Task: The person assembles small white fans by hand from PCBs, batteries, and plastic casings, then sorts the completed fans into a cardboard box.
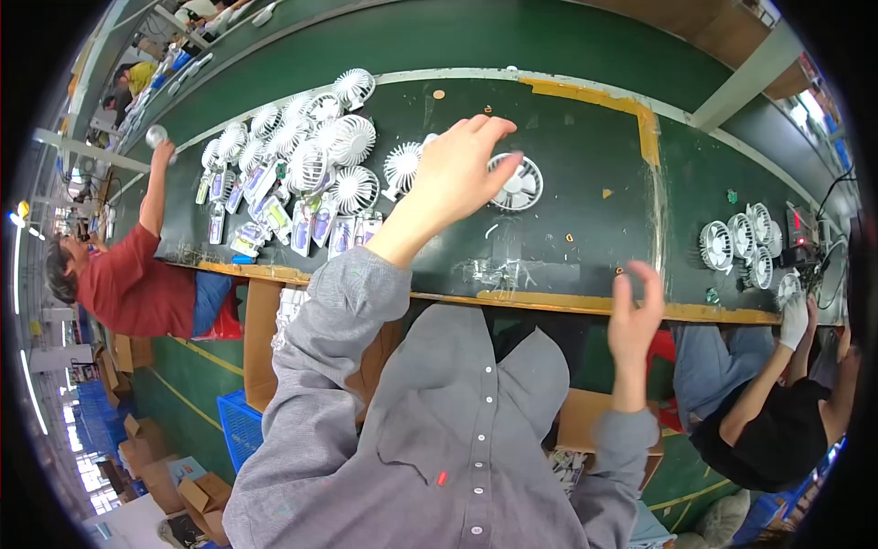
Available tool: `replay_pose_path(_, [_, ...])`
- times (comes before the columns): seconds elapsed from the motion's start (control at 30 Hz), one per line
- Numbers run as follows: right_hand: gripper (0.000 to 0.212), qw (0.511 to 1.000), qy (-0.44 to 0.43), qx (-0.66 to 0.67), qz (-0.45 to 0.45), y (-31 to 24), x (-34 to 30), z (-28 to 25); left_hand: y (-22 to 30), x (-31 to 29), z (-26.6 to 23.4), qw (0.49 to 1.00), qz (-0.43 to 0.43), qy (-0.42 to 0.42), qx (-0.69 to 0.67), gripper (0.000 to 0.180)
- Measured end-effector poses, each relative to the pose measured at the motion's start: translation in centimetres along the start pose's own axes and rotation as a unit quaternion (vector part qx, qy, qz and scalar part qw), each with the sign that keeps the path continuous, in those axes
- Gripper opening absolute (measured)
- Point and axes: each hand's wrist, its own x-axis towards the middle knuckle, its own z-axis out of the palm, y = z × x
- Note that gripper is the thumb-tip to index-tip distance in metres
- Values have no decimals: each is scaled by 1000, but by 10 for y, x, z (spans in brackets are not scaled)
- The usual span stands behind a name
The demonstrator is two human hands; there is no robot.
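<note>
My left hand reaches over the dark green bench, thumb apart from its bent fingers, and nothing shows in its grip. Partly behind the thumb lies a white round fan housing with spokes; I cannot tell whether the hand touches it. To the left of that hand sits a white fan, partly covered by my wrist. My right hand is raised at the bench's front edge, finger and thumb apart, holding nothing.
A heap of white handheld fans with several packaged pieces covers the bench's left part. More white fan housings stand at the right. A co-worker in red is at the left, another in black at the right. Cardboard boxes stand below.
</note>
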Motion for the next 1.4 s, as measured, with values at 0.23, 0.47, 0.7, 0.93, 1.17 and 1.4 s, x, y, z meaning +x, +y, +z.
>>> replay_pose_path(0.23, [17, 995, -12, 79, 58, -17, -76, 9, -88, -40, 9, 978, -18, -145, 149, 45])
replay_pose_path(0.47, [13, 981, 7, 95, 166, -7, -132, 5, -90, -26, 18, 996, 14, -67, 57, 53])
replay_pose_path(0.7, [12, 971, -3, 146, 187, -17, -142, 25, -41, -36, 46, 981, 121, -131, 78, 39])
replay_pose_path(0.93, [14, 973, -38, 167, 158, -42, -115, 41, 26, -40, 56, 968, -68, -152, -189, 44])
replay_pose_path(1.17, [49, 991, 120, 51, -4, -88, -72, 30, 76, -50, 44, 971, 4, -36, -235, 45])
replay_pose_path(1.4, [67, 979, 77, 162, 95, -102, -78, 2, 142, -72, 34, 975, 141, -12, -171, 28])
